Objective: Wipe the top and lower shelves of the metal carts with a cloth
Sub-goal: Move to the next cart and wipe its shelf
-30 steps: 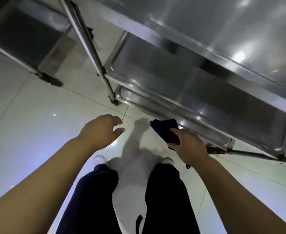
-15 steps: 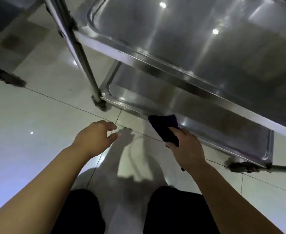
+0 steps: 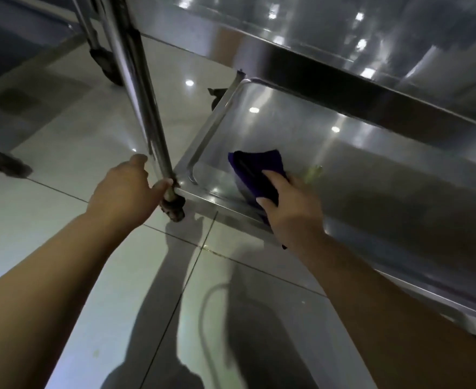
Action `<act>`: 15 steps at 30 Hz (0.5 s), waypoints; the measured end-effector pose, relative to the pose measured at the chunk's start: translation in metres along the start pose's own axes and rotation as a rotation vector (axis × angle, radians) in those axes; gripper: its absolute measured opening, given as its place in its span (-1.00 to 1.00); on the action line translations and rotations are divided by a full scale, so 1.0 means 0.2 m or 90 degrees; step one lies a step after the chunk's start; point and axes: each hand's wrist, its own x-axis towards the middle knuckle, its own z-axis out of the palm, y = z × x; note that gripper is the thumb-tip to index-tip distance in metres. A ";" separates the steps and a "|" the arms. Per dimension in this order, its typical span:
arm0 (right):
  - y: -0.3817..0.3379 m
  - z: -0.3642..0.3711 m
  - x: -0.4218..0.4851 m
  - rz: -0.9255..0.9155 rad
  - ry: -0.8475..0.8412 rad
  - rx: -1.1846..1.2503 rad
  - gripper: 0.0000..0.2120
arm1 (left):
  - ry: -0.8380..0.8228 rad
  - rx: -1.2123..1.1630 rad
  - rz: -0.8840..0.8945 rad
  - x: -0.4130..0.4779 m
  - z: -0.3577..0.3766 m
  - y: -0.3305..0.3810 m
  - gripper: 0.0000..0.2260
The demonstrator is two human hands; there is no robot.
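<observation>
A steel cart fills the upper right. Its lower shelf (image 3: 371,169) is a shallow tray near the floor, and the upper shelf (image 3: 343,32) overhangs it. My right hand (image 3: 293,209) presses a dark purple cloth (image 3: 256,169) flat onto the near left corner of the lower shelf. My left hand (image 3: 127,192) is wrapped around the bottom of the cart's near left leg (image 3: 138,88), just above its caster (image 3: 173,210).
Glossy pale floor tiles (image 3: 63,248) spread to the left and below. A second cart's leg and caster (image 3: 102,60) stand at the upper left, with another caster (image 3: 4,161) at the left edge. The far right of the lower shelf lies in shadow.
My right hand has carried the cloth from the shelf's front rim onto the lower shelf surface. My left hand, free before, has closed on the cart leg. The view has dropped lower and closer.
</observation>
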 end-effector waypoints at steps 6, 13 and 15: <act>-0.01 0.32 0.14 -0.010 -0.160 -0.048 -0.41 | 0.093 -0.166 0.090 0.07 0.08 -0.03 -0.37; -0.17 0.54 0.30 0.068 -0.089 -0.127 -0.47 | 0.145 -0.297 0.116 0.13 0.16 -0.05 -0.57; -0.29 0.59 0.33 0.015 -0.075 -0.122 -0.51 | 0.145 -0.304 0.129 0.14 0.16 -0.06 -0.58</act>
